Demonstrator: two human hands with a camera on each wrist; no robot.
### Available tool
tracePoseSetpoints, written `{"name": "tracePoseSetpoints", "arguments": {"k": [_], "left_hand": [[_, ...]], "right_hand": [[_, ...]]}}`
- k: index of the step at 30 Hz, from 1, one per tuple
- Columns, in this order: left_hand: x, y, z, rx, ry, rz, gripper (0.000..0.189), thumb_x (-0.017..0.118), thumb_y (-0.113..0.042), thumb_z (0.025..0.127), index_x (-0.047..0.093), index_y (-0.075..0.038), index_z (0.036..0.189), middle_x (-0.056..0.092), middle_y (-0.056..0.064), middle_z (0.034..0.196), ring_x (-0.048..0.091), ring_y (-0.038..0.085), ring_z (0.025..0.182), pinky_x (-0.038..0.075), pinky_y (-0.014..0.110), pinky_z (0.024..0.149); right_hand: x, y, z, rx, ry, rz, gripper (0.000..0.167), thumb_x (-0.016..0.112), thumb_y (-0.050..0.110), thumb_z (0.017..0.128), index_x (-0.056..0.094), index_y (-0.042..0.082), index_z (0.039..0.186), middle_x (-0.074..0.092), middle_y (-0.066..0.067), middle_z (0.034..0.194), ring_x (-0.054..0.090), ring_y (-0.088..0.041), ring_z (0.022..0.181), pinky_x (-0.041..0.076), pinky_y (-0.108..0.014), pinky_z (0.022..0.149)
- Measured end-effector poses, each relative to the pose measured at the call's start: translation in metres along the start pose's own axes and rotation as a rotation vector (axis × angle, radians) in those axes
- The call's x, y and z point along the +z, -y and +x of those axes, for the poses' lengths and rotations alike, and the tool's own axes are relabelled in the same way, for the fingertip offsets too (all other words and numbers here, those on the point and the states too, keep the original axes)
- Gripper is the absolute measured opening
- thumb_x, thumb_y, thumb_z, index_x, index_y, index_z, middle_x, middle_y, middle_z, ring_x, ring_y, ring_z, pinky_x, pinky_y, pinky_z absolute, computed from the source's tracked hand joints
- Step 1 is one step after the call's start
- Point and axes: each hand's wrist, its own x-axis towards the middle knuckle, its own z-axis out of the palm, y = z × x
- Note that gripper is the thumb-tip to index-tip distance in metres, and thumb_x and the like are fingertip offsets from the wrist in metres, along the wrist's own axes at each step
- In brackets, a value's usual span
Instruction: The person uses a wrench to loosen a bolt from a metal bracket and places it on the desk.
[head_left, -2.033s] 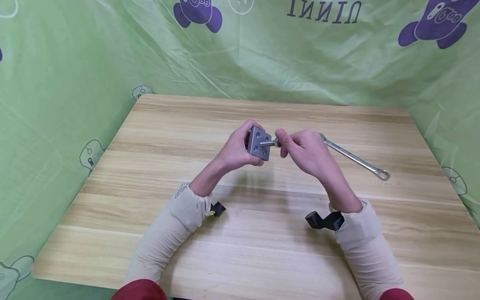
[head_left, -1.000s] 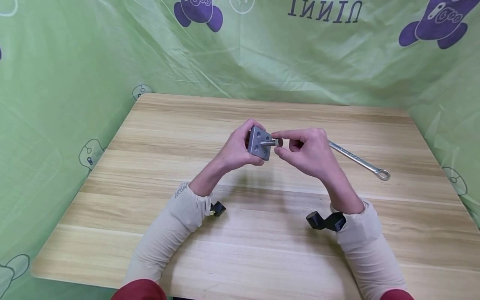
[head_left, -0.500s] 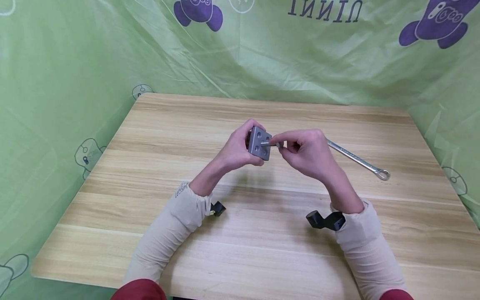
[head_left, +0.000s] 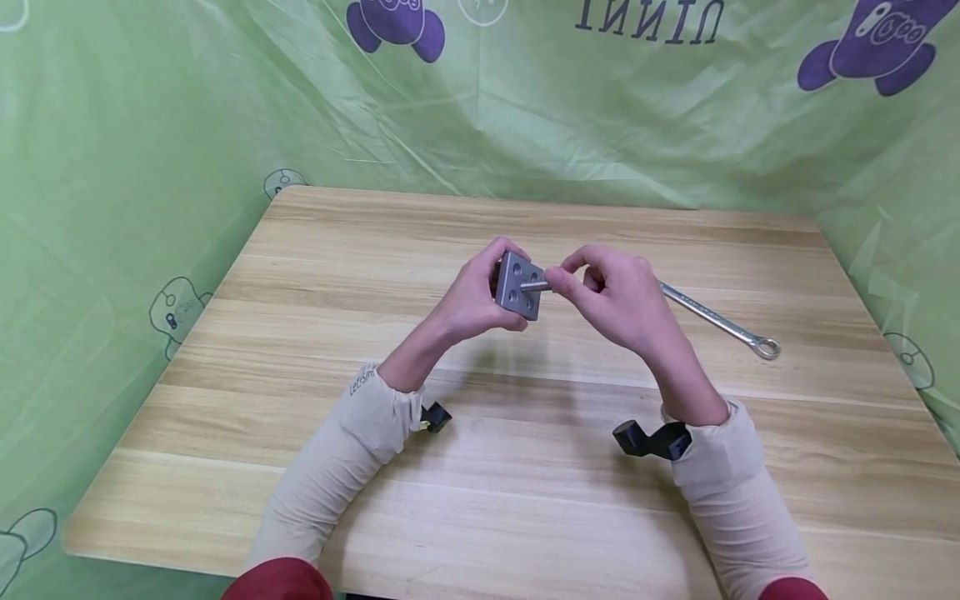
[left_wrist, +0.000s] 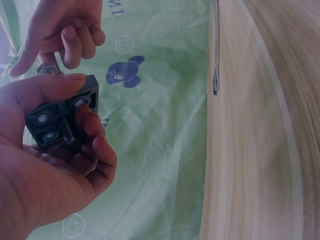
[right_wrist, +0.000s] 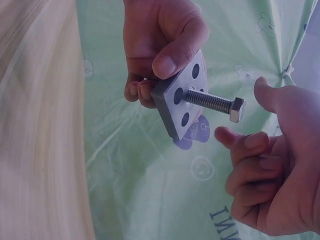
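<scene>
Hex bolt (right_wrist: 212, 102) up in the air over the table (head_left: 480, 517), and it's standing out from the middle of a grey metal plate (right_wrist: 186, 84), head end towards the right hand (head_left: 618, 300)! Four holes sit around the shank on this face, and from the left wrist we catch the threaded end poking out on the recessed back.

Now the left hand (head_left: 476, 293): it has the plate firmly clamped, thumb along one edge, fingers curled round the other side. Over to the right hand, right at the bolt head: thumb and forefinger stand apart, the other fingers folded in towards the palm. The right wrist angle seems to show a small gap between those fingertips and the head, though from above the thumb covers it and I can't swear to it.

Behind that hand, a silver wrench (head_left: 708, 315) lies slantwise on the wood, ring end out to the right, far end hidden. Beige sleeves (head_left: 322, 467) cover both forearms, and green cloth (head_left: 480, 142) with purple figures hangs all around.
</scene>
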Motion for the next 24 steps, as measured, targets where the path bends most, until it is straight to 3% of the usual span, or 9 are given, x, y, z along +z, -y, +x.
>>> {"name": "tracePoseSetpoints", "arguments": {"k": [6,9,15,24], "left_hand": [[0.0005,-0.0002,0.0001,-0.006,-0.003,0.006,0.067,0.078,0.009,0.060,0.051,-0.004,0.120,0.061,0.015,0.103,0.061,0.023,0.086,0.053,0.029,0.072],[0.0006,-0.0001,-0.0001,-0.010,-0.003,0.008,0.067,0.078,0.009,0.060,0.051,-0.004,0.120,0.062,0.015,0.103,0.061,0.023,0.086,0.054,0.029,0.072],[0.0008,0.0000,0.0001,-0.011,0.002,0.005,0.067,0.078,0.009,0.060,0.051,-0.005,0.120,0.061,0.015,0.102,0.061,0.024,0.085,0.053,0.029,0.071],[0.0003,0.0001,0.0002,-0.009,0.011,-0.004,0.066,0.077,0.009,0.061,0.051,-0.004,0.120,0.060,0.015,0.105,0.061,0.025,0.087,0.054,0.029,0.072]], "right_hand": [[-0.0007,-0.0014,-0.0006,0.081,0.083,-0.035,0.069,0.038,0.065,0.099,0.073,0.011,0.076,0.057,-0.003,0.061,0.047,-0.020,0.060,0.037,-0.033,0.057],[0.0009,-0.0022,0.0004,0.093,0.100,-0.018,0.074,0.034,0.068,0.099,0.072,0.011,0.069,0.051,-0.001,0.056,0.044,-0.020,0.057,0.035,-0.033,0.055],[0.0025,-0.0002,0.0016,0.086,0.085,0.038,0.053,0.050,0.051,0.100,0.069,0.012,0.069,0.038,0.007,0.050,0.037,-0.014,0.051,0.031,-0.030,0.049],[-0.0021,0.0041,-0.0006,0.071,0.061,0.028,0.035,0.067,0.042,0.093,0.073,0.010,0.080,0.048,0.003,0.058,0.042,-0.013,0.055,0.033,-0.027,0.052]]}}
